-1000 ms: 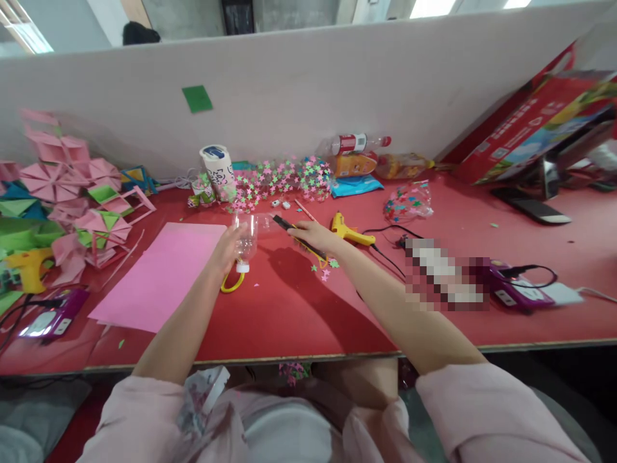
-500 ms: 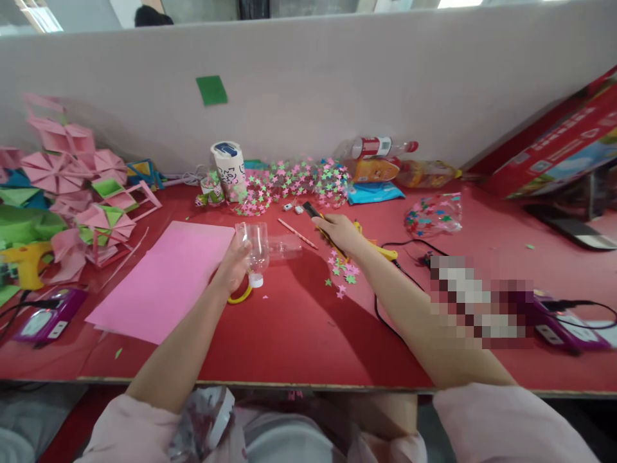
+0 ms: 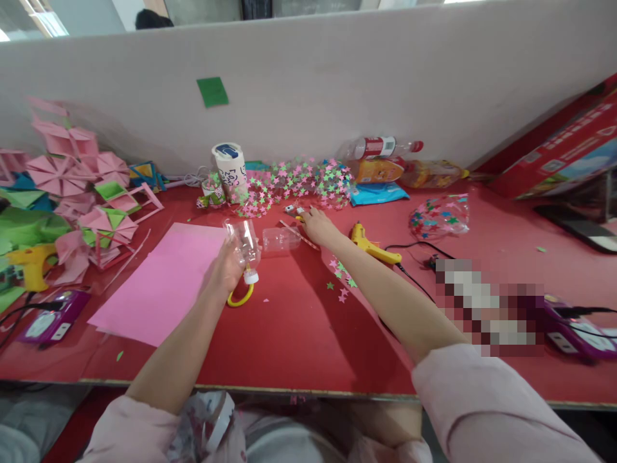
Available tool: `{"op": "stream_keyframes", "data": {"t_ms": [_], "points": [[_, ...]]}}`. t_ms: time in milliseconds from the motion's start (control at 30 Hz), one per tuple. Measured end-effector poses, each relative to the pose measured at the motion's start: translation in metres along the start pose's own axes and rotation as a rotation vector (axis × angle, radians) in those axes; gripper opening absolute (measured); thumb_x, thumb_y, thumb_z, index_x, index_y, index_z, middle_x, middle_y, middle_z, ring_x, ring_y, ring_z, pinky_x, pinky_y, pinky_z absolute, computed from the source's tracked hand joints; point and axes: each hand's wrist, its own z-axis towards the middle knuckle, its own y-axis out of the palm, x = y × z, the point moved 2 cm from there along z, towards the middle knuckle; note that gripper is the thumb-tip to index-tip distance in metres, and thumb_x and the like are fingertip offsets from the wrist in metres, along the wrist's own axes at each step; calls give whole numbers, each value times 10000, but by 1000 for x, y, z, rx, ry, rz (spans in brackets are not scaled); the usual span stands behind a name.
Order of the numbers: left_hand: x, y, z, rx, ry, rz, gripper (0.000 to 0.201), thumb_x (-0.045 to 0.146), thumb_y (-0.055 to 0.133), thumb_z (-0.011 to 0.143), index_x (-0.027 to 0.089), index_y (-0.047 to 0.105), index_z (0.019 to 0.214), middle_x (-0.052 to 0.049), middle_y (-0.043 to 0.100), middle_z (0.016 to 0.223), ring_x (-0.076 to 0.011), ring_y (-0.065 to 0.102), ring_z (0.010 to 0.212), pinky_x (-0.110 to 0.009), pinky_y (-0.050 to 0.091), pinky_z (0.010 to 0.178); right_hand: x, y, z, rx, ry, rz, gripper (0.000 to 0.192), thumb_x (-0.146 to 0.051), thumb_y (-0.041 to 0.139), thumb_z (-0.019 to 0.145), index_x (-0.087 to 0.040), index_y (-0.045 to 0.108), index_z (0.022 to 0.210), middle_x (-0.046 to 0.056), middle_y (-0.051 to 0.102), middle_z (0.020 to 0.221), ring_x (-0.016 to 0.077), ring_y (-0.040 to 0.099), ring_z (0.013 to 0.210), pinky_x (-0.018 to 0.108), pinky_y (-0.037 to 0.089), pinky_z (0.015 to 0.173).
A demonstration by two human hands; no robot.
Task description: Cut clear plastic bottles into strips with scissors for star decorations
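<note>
The red table [image 3: 299,334] carries everything in reach. Pink paper sheets [image 3: 159,283] lie left of the hands, a yellow glue gun [image 3: 376,247] right of them.

The left hand [image 3: 231,265] has its fingers curled round a clear cut-off bottle top [image 3: 248,247], whose long axis tilts so that the white cap [image 3: 251,277] points down toward the person. Just right of it, between the hands, a clear plastic cylinder [image 3: 280,240] lies with its long axis running crosswise; the left hand's piece is nearer to it, though the right hand [image 3: 319,228] is close beyond its far end. A slim pink stick [image 3: 297,234] slants past that end.

The right fingers point down at the table; something yellow peeks out beneath them, and whether they grip or have released it I cannot tell. The left fingertips are partly hidden, and the clear rims are hard to trace.
</note>
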Motion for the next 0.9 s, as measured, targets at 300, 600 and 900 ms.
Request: {"op": "stream_keyframes", "data": {"t_ms": [300, 600, 900], "points": [[-1, 4, -2, -66, -8, -20, 428, 410, 783, 607, 172, 601, 913, -30, 715, 820, -199, 701, 742, -342, 556, 719, -15, -5, -28, 217, -84, 276, 315, -304, 493, 916, -135, 567, 1171, 151, 647, 1097, 258, 589, 1035, 374, 436, 903], [-15, 22, -22, -216, -36, 121, 552, 434, 790, 614, 180, 573, 1052, -58, 708, 888, -254, 697, 887, -383, 540, 778, -42, 14, 0, 297, 110, 688, 160, -128, 547, 767, -178, 568, 918, 46, 652, 866, 182, 616, 812, 325, 486, 762], [-15, 22, -22, -169, 134, 66, 519, 456, 749, 672, 216, 561, 1092, -48, 673, 1005, -204, 654, 903, -339, 520, 784, -106, -16, 32, 268, -420, 368, 335, -92, 436, 821, -148, 588, 1115, 90, 674, 999, 194, 589, 924, 312, 418, 870]]}}
